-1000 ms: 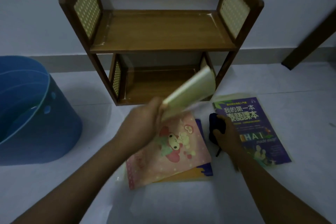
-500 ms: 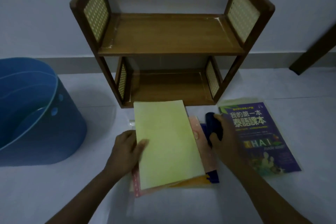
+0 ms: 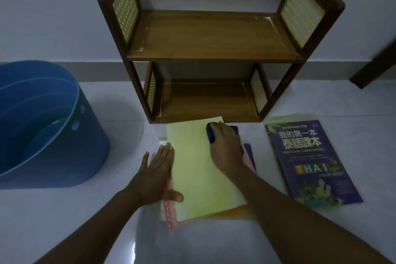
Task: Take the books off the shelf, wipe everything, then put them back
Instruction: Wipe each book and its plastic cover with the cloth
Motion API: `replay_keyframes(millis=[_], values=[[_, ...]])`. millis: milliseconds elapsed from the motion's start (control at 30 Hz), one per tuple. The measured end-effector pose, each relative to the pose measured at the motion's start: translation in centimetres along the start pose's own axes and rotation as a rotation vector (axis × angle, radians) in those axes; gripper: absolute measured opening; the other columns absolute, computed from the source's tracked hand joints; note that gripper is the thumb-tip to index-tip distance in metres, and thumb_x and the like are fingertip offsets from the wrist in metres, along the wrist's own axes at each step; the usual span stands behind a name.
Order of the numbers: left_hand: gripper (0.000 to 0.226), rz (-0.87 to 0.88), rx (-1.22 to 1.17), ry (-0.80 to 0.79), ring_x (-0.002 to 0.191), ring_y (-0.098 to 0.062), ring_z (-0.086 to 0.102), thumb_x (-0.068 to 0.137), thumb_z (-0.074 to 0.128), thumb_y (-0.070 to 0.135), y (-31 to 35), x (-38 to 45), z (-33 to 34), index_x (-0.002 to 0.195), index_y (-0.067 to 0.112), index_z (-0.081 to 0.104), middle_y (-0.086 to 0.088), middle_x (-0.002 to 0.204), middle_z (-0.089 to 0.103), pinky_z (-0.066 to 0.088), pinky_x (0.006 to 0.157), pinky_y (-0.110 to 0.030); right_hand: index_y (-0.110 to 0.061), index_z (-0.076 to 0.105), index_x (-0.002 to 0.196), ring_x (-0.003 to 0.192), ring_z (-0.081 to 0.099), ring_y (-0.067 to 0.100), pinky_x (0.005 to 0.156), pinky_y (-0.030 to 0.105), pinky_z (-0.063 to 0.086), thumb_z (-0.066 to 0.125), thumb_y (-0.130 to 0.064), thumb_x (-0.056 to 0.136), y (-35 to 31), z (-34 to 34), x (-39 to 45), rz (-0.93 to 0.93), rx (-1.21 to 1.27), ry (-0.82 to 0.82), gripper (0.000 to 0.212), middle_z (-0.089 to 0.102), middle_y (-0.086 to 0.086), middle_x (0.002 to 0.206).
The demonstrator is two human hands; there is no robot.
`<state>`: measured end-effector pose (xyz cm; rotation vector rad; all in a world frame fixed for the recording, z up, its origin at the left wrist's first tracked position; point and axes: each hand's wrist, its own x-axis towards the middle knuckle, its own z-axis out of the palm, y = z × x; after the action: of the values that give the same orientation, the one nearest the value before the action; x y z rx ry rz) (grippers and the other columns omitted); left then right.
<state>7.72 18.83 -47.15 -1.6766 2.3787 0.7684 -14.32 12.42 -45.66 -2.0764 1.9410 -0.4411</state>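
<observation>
A small two-tier wooden shelf [image 3: 214, 36] stands on the floor against the wall, both tiers bare. In front of it a pale yellow-green book [image 3: 199, 169] lies flat on top of a pink book [image 3: 169, 210] and others beneath. My left hand [image 3: 154, 173] rests flat, fingers spread, on the stack's left edge. My right hand [image 3: 227, 148] presses a dark blue cloth [image 3: 211, 134] onto the yellow book's far right corner. A purple Thai language book [image 3: 308, 161] lies on the floor to the right.
A large blue plastic tub [image 3: 42, 122] stands at the left, close to the stack. A dark wooden furniture leg [image 3: 372, 66] slants in at the far right by the wall. The floor is pale and glossy.
The yellow book, held up by my left hand a second ago, now lies flat on the stack. My right hand has carried the cloth from beside the purple book onto the yellow cover.
</observation>
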Motion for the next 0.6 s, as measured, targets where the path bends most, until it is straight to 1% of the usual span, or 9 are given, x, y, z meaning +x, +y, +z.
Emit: replay_keyframes(millis=[100, 167, 200, 300, 333, 433, 500, 533, 600], values=[[0.135, 0.012, -0.059, 0.013, 0.142, -0.015, -0.027, 0.058, 0.044, 0.092, -0.5, -0.1, 0.5, 0.147, 0.019, -0.027, 0.0, 0.152, -0.032, -0.017, 0.116, -0.046, -0.019, 0.045, 0.129, 0.117, 0.049, 0.03, 0.095, 0.044, 0.043, 0.054, -0.005, 0.077, -4.1, 2.4, -2.4, -0.411, -0.028, -0.118, 0.054, 0.052, 0.007, 0.13], [0.134, -0.001, -0.089, 0.034, 0.143, -0.014, -0.027, 0.058, 0.044, 0.093, -0.6, -0.2, 0.7, 0.146, 0.022, -0.026, 0.002, 0.154, -0.03, -0.016, 0.116, -0.046, -0.018, 0.045, 0.134, 0.121, 0.048, 0.032, 0.099, 0.044, 0.043, 0.051, -0.008, 0.08, -4.1, 2.4, -1.6, -0.543, -0.032, -0.135, 0.055, 0.051, 0.009, 0.135], [0.133, -0.01, -0.076, 0.029, 0.142, -0.014, -0.027, 0.058, 0.045, 0.092, -0.6, -0.3, 0.7, 0.146, 0.021, -0.026, 0.002, 0.152, -0.031, -0.017, 0.116, -0.045, -0.019, 0.045, 0.135, 0.122, 0.049, 0.031, 0.1, 0.044, 0.043, 0.049, -0.008, 0.082, -3.4, 1.9, -0.4, -0.465, -0.034, -0.116, 0.054, 0.051, 0.008, 0.136], [0.131, -0.026, -0.07, 0.024, 0.141, -0.014, -0.029, 0.06, 0.045, 0.09, -0.5, -0.5, 0.8, 0.142, 0.019, -0.029, 0.003, 0.149, -0.033, -0.018, 0.115, -0.043, -0.02, 0.044, 0.136, 0.12, 0.048, 0.029, 0.099, 0.043, 0.042, 0.049, -0.007, 0.084, -0.5, 0.4, 0.4, -0.06, -0.071, 0.01, 0.053, 0.052, 0.006, 0.135], [0.131, -0.017, -0.082, 0.029, 0.141, -0.014, -0.029, 0.06, 0.045, 0.091, -0.5, -0.4, 0.7, 0.142, 0.02, -0.029, 0.003, 0.149, -0.033, -0.019, 0.115, -0.042, -0.02, 0.045, 0.134, 0.116, 0.051, 0.03, 0.098, 0.042, 0.044, 0.046, -0.009, 0.082, -0.3, 0.2, -1.4, -0.075, -0.071, 0.036, 0.053, 0.054, 0.006, 0.132], [0.134, -0.002, -0.122, 0.051, 0.142, -0.013, -0.028, 0.058, 0.047, 0.092, -0.8, -0.3, 0.9, 0.145, 0.02, -0.024, 0.005, 0.15, -0.032, -0.018, 0.115, -0.04, -0.029, 0.048, 0.131, 0.114, 0.056, 0.022, 0.1, 0.034, 0.044, 0.043, -0.023, 0.083, 1.2, 1.0, -10.2, -0.511, -0.054, -0.145, 0.049, 0.058, -0.002, 0.131], [0.135, -0.005, -0.089, 0.037, 0.142, -0.014, -0.028, 0.058, 0.046, 0.092, -0.5, -0.5, 0.6, 0.146, 0.018, -0.024, 0.003, 0.149, -0.033, -0.017, 0.116, -0.042, -0.032, 0.049, 0.131, 0.116, 0.054, 0.018, 0.104, 0.031, 0.039, 0.047, -0.023, 0.081, 4.2, 0.5, -12.0, -0.654, -0.02, -0.185, 0.05, 0.058, -0.004, 0.134], [0.134, -0.01, -0.064, 0.015, 0.141, -0.014, -0.028, 0.059, 0.045, 0.092, -0.3, -0.6, 0.4, 0.146, 0.017, -0.024, 0.003, 0.149, -0.033, -0.017, 0.116, -0.043, -0.029, 0.051, 0.131, 0.116, 0.054, 0.019, 0.105, 0.03, 0.036, 0.049, -0.02, 0.078, 5.5, 0.2, -11.5, -0.624, -0.008, -0.117, 0.054, 0.058, -0.001, 0.133], [0.133, -0.022, -0.041, -0.005, 0.142, -0.015, -0.026, 0.061, 0.046, 0.09, 0.0, -0.7, 0.0, 0.147, 0.016, -0.023, 0.002, 0.148, -0.032, -0.017, 0.116, -0.044, -0.022, 0.052, 0.133, 0.118, 0.051, 0.022, 0.106, 0.032, 0.033, 0.051, -0.009, 0.076, 7.7, -1.0, -10.1, -0.315, 0.078, 0.018, 0.058, 0.058, 0.005, 0.132]])
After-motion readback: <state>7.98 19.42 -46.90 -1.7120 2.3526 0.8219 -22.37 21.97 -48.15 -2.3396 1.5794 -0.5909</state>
